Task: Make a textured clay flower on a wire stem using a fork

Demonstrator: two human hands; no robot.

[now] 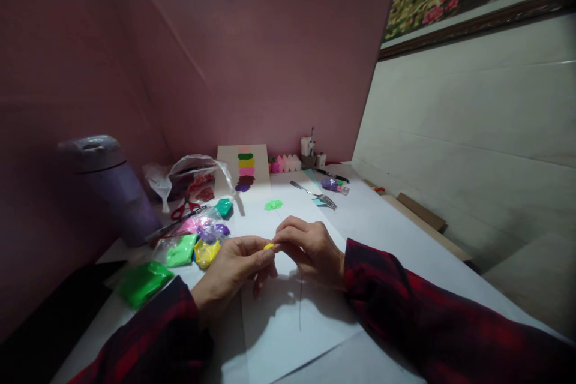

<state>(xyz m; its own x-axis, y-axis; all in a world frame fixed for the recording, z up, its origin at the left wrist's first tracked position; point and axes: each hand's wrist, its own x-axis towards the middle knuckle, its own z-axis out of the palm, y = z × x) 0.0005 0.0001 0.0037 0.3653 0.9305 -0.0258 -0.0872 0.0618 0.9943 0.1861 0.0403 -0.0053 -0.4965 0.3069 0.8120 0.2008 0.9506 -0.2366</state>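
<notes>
A small yellow piece (269, 246), seemingly clay, is pinched between the fingertips of both hands above the white paper (288, 336). My left hand (236, 267) grips it from the left, thumb and index finger together. From the right, my right hand (310, 249) has its fingers closed at the piece's other side. A thin dark line (300, 306), perhaps a wire, runs below my right hand. Beyond the hands a light green textured clay shape (273, 205) lies on the paper. Bagged yellow clay (207, 253) is just left of my left hand.
Bagged green clay (146, 283), red scissors (182, 210) and a purple bottle (114, 192) stand or lie at left. Farther back are a color-swatch card (222, 168), a fork (319, 197), a black pen (333, 176) and a brush holder (308, 159).
</notes>
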